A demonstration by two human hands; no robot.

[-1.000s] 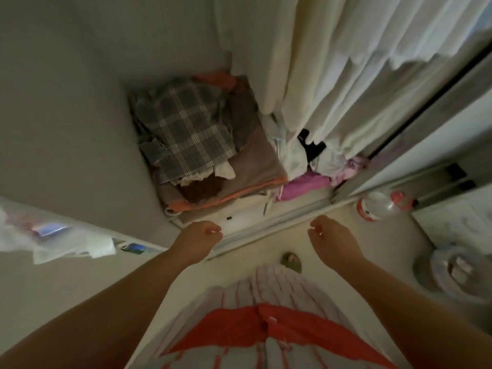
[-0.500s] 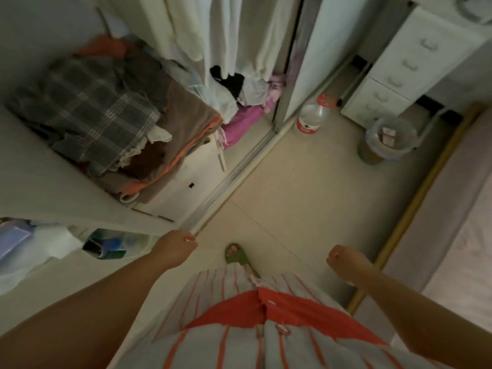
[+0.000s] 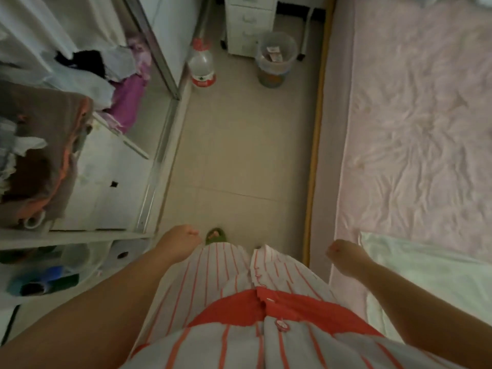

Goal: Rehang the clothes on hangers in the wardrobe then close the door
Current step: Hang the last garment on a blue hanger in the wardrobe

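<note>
View has swung right since the earlier frames: the bed [image 3: 415,123], pink-sheeted, now fills the right side, and the open wardrobe [image 3: 111,166] has slid to the left edge. Inside it, piled clothes [image 3: 45,145] lie on the shelf, with hanging white garments [image 3: 40,25] above; sliding door [image 3: 170,27] open. On the floor [image 3: 239,145]: translucent bin [image 3: 275,58] holding scraps, plastic bottle [image 3: 202,65]. Left hand [image 3: 181,242] and right hand [image 3: 344,258] are loosely curled, holding nothing.
</note>
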